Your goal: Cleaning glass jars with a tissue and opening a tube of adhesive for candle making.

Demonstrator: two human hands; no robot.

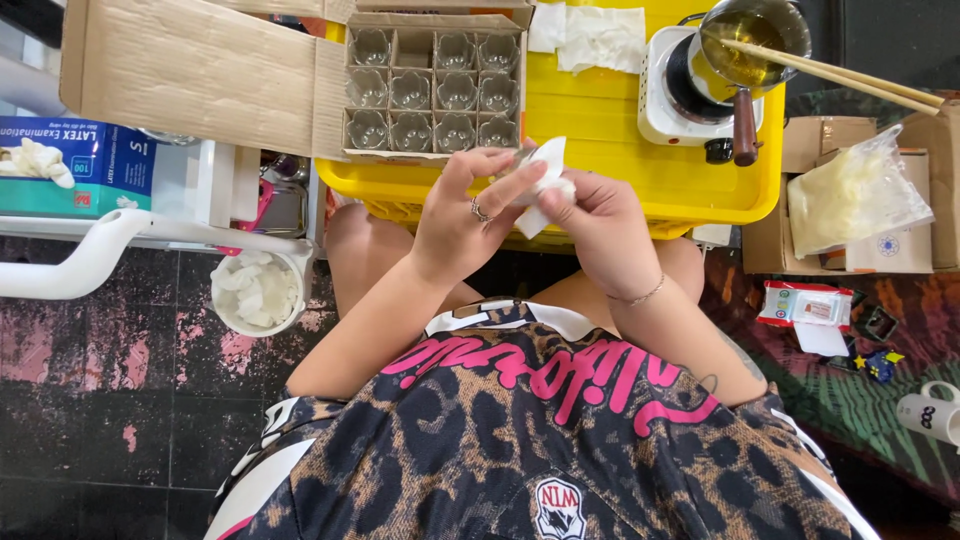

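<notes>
White tissue (540,185) wrapped about a small glass, barely visible, held above the lap, just before the yellow table (620,140). Left hand (462,215) and right hand (592,225) fingers pinch it. Risk: glass slipping through loose tissue; hot pot (750,40) near.
</notes>
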